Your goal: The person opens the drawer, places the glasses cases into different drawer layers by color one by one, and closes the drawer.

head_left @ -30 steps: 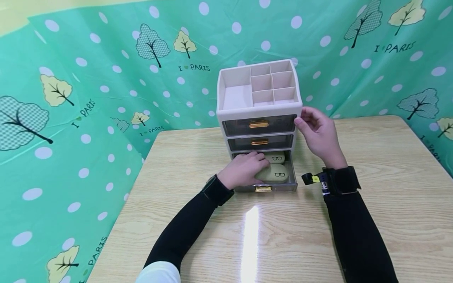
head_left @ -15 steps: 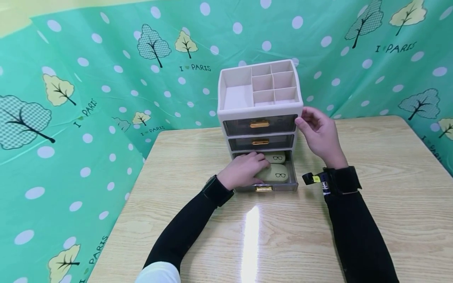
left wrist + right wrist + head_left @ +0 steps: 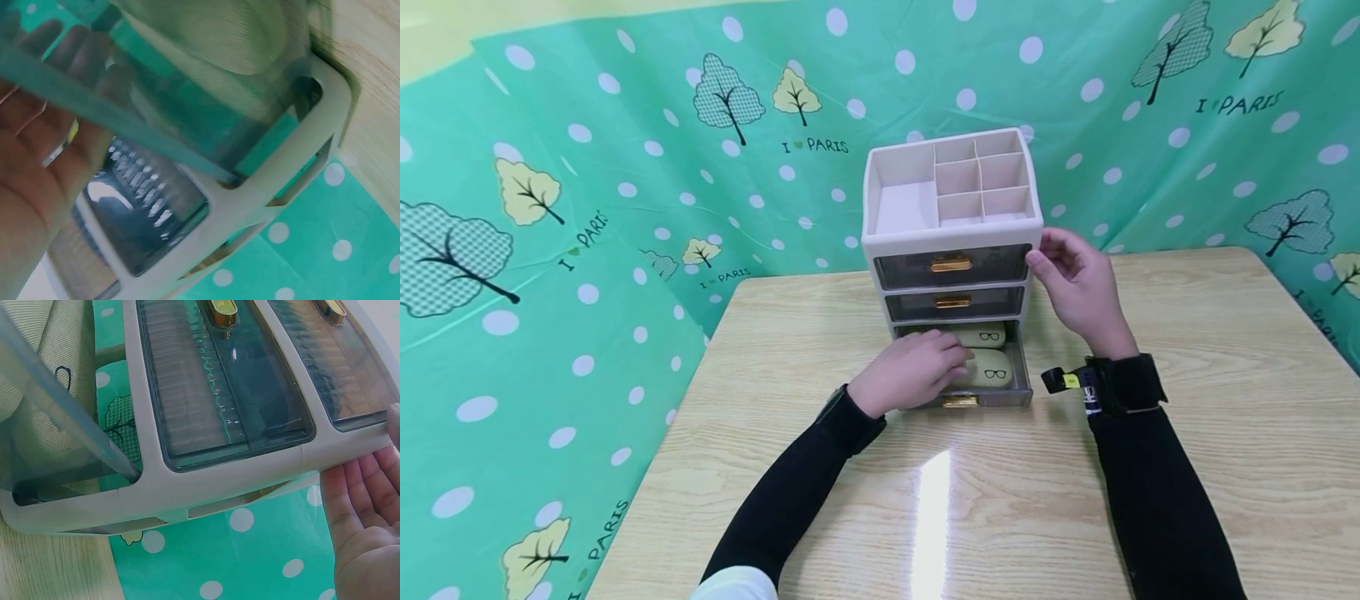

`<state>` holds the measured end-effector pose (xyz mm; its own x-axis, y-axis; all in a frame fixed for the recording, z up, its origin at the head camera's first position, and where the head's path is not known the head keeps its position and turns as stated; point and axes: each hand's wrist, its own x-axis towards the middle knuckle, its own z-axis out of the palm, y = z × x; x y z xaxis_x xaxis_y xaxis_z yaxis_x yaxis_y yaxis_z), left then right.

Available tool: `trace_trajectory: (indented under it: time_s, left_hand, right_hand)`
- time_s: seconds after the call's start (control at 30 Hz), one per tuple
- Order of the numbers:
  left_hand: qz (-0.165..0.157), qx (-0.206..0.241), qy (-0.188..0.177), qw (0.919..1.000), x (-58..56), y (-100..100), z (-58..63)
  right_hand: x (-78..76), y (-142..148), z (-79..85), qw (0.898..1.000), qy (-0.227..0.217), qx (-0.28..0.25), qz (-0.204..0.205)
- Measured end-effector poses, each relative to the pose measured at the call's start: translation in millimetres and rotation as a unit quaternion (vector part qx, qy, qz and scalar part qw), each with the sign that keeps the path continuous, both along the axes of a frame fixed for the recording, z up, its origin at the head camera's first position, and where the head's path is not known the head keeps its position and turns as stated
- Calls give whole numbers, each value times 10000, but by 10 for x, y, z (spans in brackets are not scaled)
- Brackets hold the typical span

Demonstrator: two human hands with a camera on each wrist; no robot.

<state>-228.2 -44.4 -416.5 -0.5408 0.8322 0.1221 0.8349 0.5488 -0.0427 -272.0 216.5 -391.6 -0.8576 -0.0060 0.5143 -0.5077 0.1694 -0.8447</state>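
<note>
A white desktop drawer organizer (image 3: 955, 235) stands on the table, its lowest clear drawer (image 3: 1009, 398) pulled out. Inside lie two pale green glasses cases, a front one (image 3: 988, 369) and a rear one (image 3: 981, 335), each printed with a glasses outline. My left hand (image 3: 910, 375) is over the left part of this drawer, fingertips at the front case; in the left wrist view its loosely extended fingers (image 3: 75, 56) show behind the drawer's clear wall. My right hand (image 3: 1078, 292) grips the organizer's right front edge, thumb in front and fingers along the side.
Two upper drawers, the top one (image 3: 906, 268) and the middle one (image 3: 917, 306), are closed and have gold handles. The organizer's top has divided compartments (image 3: 977, 179). A green dotted cloth (image 3: 820, 217) hangs behind the wooden table (image 3: 805, 333).
My left hand has drawn back slightly to the left and toward me, uncovering more of the cases. The right hand keeps its hold on the organizer; the drawer stays out.
</note>
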Motion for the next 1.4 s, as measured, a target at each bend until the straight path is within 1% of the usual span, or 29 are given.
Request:
trace_trajectory:
  time_s: [0.07, 0.17, 0.23, 0.33, 0.43, 0.5, 0.57, 0.6, 0.67, 0.8, 0.97, 1.13, 1.2, 1.23, 1.4]
  left_hand:
    - [-206, 283, 270, 9990, 56, 1, 27]
    - [-516, 570, 826, 9936, 143, 18, 53]
    - [-667, 623, 1170, 9889, 196, 34, 51]
    - [-785, 631, 1666, 9809, 265, 55, 30]
    - [-941, 747, 2122, 9698, 325, 72, 3]
    - [-1071, 807, 2504, 9588, 359, 81, -13]
    - [-1172, 842, 2778, 9497, 388, 85, -32]
    - [-1201, 832, 2868, 9468, 400, 87, -44]
    - [-1253, 795, 2971, 9432, 419, 90, -71]
    - [-1380, 689, 2992, 9416, 439, 86, -144]
    - [-1559, 307, 3233, 9329, 442, 66, -242]
    - [-1520, -210, 3383, 9284, 453, 46, -302]
    - [-1482, -358, 3376, 9289, 467, 42, -318]
    - [-1465, -409, 3363, 9294, 475, 42, -324]
    - [-1424, -534, 3432, 9269, 521, 52, -353]
  right_hand:
    - [-2, -1, 2, 10000, 10, 13, -6]
    - [-3, 1, 2, 10000, 8, 27, -16]
    - [-1, 5, -2, 10000, -9, 35, -23]
    - [6, 2, -2, 10000, -38, 46, -39]
    - [11, -8, 1, 10000, -43, 53, -33]
    - [11, -15, 3, 10000, -30, 55, -27]
    - [12, -18, 4, 10000, -17, 62, -29]
    - [15, -18, 7, 10000, -11, 63, -36]
    - [13, -16, 5, 10000, -16, 53, -45]
    - [20, -19, 12, 10000, -34, 15, -41]
    - [17, -13, 0, 10000, 27, 17, -27]
    - [5, -10, -13, 10000, 80, 42, -42]
    - [0, -9, -18, 9999, 90, 30, -44]
    - [-3, -9, -20, 9999, 93, 19, -41]
    - [-13, -6, -26, 10000, 80, 8, -42]
